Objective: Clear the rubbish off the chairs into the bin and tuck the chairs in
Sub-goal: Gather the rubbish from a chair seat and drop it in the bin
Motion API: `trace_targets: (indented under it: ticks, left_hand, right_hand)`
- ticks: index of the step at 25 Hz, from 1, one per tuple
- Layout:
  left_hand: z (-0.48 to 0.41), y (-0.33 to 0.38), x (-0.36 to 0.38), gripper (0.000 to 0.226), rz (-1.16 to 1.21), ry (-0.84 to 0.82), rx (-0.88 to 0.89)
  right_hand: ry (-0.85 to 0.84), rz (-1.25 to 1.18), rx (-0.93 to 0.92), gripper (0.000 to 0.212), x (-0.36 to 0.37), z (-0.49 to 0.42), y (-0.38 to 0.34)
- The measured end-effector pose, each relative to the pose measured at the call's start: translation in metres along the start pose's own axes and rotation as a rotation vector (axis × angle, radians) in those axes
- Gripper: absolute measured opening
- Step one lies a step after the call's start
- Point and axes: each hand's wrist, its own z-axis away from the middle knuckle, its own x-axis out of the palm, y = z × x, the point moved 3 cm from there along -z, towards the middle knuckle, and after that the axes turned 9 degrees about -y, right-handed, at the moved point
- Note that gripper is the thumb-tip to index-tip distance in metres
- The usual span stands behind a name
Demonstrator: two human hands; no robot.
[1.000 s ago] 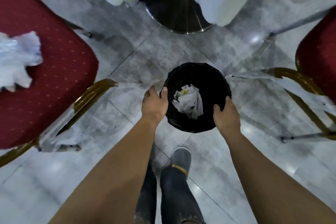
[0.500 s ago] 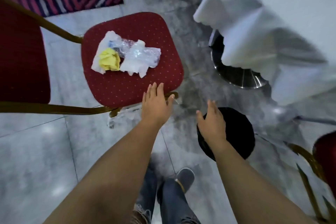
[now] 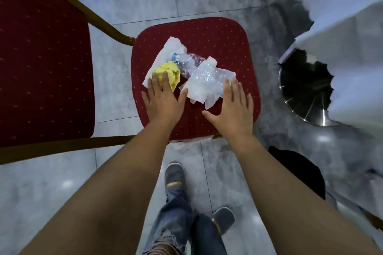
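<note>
Head camera looked down on both hands, and both were open and flat with straight fingers, holding nothing. The left hand (image 3: 163,98) had its fingertips on a yellow paper ball (image 3: 173,68), and the right hand (image 3: 233,107) touched the edge of some crinkly clear plastic (image 3: 205,78). A white tissue (image 3: 172,47) lay under and beside them. All this rubbish sat in one little heap in the middle of the red chair seat (image 3: 217,37), so none of it had been picked up yet. The black bin (image 3: 306,170) stood on the floor just beside the chair, near the right arm, and I could not tell what was inside it. The chair stood out from the bench (image 3: 342,16) with the white cloth, not tucked in. So for this chair, I think both jobs were left to do: scoop up the heap, drop it in the bin, then push the chair under. Other chairs did not show, so I could not tell about them.
</note>
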Motion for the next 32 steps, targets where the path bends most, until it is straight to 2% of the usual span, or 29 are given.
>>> trace_targets:
  ticks: [3,5,10,13,15,18,21,24,26,29,32]
  left_hand:
    - [-0.032,-0.001,-0.02,0.078,0.012,0.132,-0.003]
    - [-0.053,-0.001,-0.03,0.079,0.017,0.149,-0.032]
    - [-0.088,-0.006,-0.036,0.086,-0.013,-0.013,-0.116]
    - [-0.097,-0.008,-0.027,0.083,0.083,-0.206,-0.125]
    - [-0.096,-0.007,-0.018,0.083,0.152,-0.304,-0.102]
    - [-0.086,-0.001,-0.003,0.08,0.163,-0.277,-0.041]
    - [-0.066,0.012,0.013,0.069,0.189,-0.143,-0.026]
    - [-0.046,0.026,0.025,0.061,0.291,-0.044,-0.092]
    - [-0.044,0.03,0.031,0.063,0.423,-0.076,-0.108]
    - [-0.045,0.028,0.036,0.067,0.542,-0.154,-0.036]
    - [-0.04,0.027,0.037,0.056,0.638,-0.247,0.038]
  right_hand:
    - [0.109,0.123,-0.053,0.112,-0.002,-0.03,-0.014]
    - [0.077,0.157,-0.04,0.115,-0.005,-0.051,-0.019]
    - [-0.146,0.158,0.057,0.123,-0.007,-0.081,-0.023]
    - [-0.259,0.146,0.101,0.128,0.001,-0.085,-0.027]
    - [-0.254,0.143,0.114,0.126,0.005,-0.084,-0.029]
    - [-0.178,0.123,0.119,0.11,0.008,-0.081,-0.035]
    - [-0.149,0.032,0.194,0.101,0.01,-0.08,-0.04]
    - [-0.179,-0.152,0.253,0.088,0.015,-0.077,-0.043]
    - [-0.217,-0.261,0.254,0.078,0.018,-0.076,-0.041]
    - [-0.322,-0.381,0.255,0.076,0.014,-0.077,-0.033]
    - [-0.416,-0.497,0.258,0.076,0.013,-0.072,-0.028]
